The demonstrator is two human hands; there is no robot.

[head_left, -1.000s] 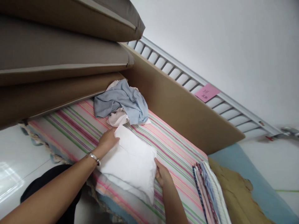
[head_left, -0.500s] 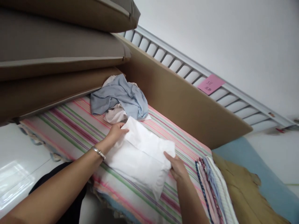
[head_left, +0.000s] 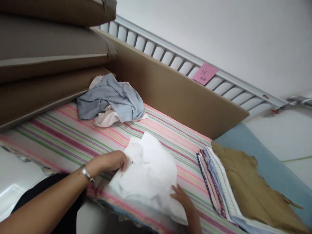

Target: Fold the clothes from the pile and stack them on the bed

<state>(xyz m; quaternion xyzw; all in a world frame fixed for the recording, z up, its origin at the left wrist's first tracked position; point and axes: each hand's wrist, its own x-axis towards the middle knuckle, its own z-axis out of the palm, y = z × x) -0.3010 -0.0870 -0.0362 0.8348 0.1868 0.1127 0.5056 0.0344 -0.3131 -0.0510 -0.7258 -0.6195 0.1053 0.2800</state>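
Note:
A crumpled white cloth garment (head_left: 151,172) lies folded over itself near the front edge of the striped bed sheet (head_left: 73,136). My left hand (head_left: 118,161), with a silver bracelet at its wrist, is closed on the garment's left side, close to a small shiny spot on the cloth. On the right edge, the fingers of my right hand (head_left: 182,198) grip the fabric; part of that hand is hidden by the cloth. Behind the garment, a loose heap of light blue cloth (head_left: 114,97) rests on the sheet with paler cloth beneath it.
Folded clothes (head_left: 214,178) stand in a row at the right, beside an olive-brown garment (head_left: 253,185). Brown-grey padded slabs (head_left: 53,45) are stacked at the left. A tan board (head_left: 170,91) leans against a white railing (head_left: 161,53) bearing a pink note (head_left: 205,73).
The white garment has been turned and folded over, and sits nearer the bed's front edge. Both hands have moved lower and toward me. The camera view has shifted to the right.

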